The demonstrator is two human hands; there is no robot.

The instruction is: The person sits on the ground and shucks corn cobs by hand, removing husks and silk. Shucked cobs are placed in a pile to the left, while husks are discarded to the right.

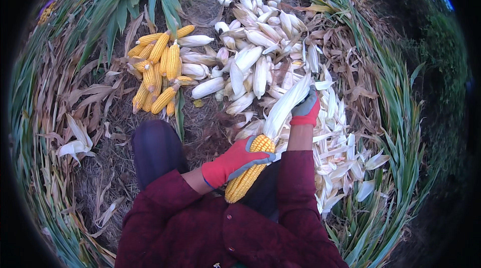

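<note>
My left hand, in a red and grey work glove, grips a yellow corn cob above my lap. The cob's lower end points toward my body. From its far end a pale husk stretches up and to the right. My right hand, gloved the same way, is closed on the upper part of that husk. Its fingers are partly hidden behind the glove's back. Ahead of my hands lies a heap of ears still in their husks. Bare yellow cobs are piled at the left of that heap.
Stripped husks lie heaped beside my right arm. Cut corn stalks curve along the right, with more green and dry stalks on the left. A loose husk rests on straw-strewn ground near my left knee.
</note>
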